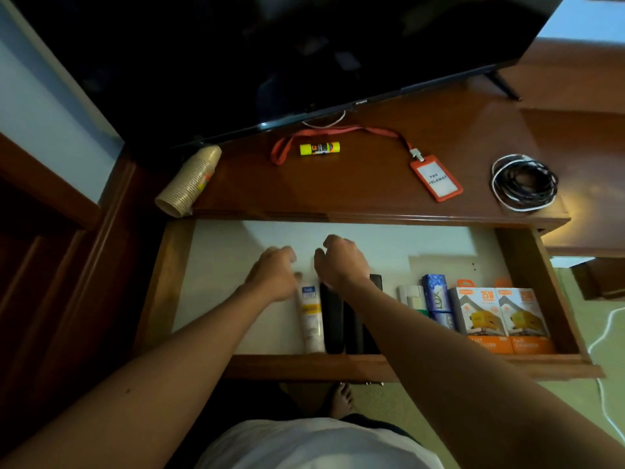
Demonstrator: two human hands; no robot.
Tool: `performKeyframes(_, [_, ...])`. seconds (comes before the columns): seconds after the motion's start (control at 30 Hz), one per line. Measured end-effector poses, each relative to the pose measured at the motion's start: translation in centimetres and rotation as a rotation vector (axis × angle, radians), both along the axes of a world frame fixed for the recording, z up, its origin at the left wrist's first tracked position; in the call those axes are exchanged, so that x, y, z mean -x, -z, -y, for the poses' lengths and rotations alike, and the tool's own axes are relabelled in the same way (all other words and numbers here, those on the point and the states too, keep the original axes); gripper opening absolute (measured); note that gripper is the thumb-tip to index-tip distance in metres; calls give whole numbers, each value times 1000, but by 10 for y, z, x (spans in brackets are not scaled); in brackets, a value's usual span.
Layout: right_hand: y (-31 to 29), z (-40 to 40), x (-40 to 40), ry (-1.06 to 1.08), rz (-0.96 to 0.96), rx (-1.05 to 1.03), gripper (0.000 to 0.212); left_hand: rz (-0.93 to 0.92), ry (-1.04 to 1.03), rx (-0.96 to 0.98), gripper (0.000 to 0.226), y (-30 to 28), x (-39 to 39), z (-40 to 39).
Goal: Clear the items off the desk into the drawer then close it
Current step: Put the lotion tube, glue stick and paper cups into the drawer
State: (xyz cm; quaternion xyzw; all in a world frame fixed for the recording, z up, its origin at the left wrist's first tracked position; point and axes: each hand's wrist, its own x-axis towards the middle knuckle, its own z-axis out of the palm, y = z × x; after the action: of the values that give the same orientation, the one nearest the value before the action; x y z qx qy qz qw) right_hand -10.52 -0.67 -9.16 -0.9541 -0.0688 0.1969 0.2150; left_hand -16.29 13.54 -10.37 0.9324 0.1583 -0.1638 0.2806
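Wooden open drawer (554,299) half packed; left hand (275,272), right hand (340,262) hover inside, fingers (287,253) loosely curled, seemingly empty, aligning white tube (309,319).

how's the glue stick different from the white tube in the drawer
The glue stick lies on the desk top, inside the loop of the orange lanyard; the white tube is already in the open drawer. The glue stick is yellow, short and lies crosswise; the white tube is longer and points front to back, next to black items. Neither is held by the left hand or right hand.
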Motion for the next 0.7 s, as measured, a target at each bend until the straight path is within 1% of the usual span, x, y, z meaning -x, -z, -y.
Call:
performKeyframes(0.1, [-35, -29, -22, 20, 76, -34, 24, 184, -36, -50, 27, -30, -27, -30])
performKeyframes(0.2, [-58, -53, -45, 38, 125, -52, 23, 304, -82, -125, 22, -57, -49, -55])
performKeyframes(0.3, [-66, -73, -69, 19, 184, -60, 24, 392, -91, -246, 26, -74, -65, -83])
performKeyframes(0.33, [-66, -79, -77, 12, 207, -52, 26, 399, -90, -306, 29, -77, -69, -93])
performKeyframes(0.4, [-63, -87, -93, -7, 231, 1, 38, 387, -89, -454, 37, -81, -77, -111])
performKeyframes(0.47, [-61, -92, -105, -40, 260, 83, 49, 317, -96, -598, 50, -81, -82, -126])
performKeyframes(0.5, [-61, -94, -108, -62, 287, 117, 53, 277, -106, -637, 55, -79, -83, -133])
performKeyframes(0.6, [-62, -99, -118, -118, 342, 180, 64, 240, -118, -651, 61, -69, -81, -146])
performKeyframes(0.7, [-60, -100, -129, -153, 315, 264, 81, 254, -97, -660, 59, -62, -78, -149])
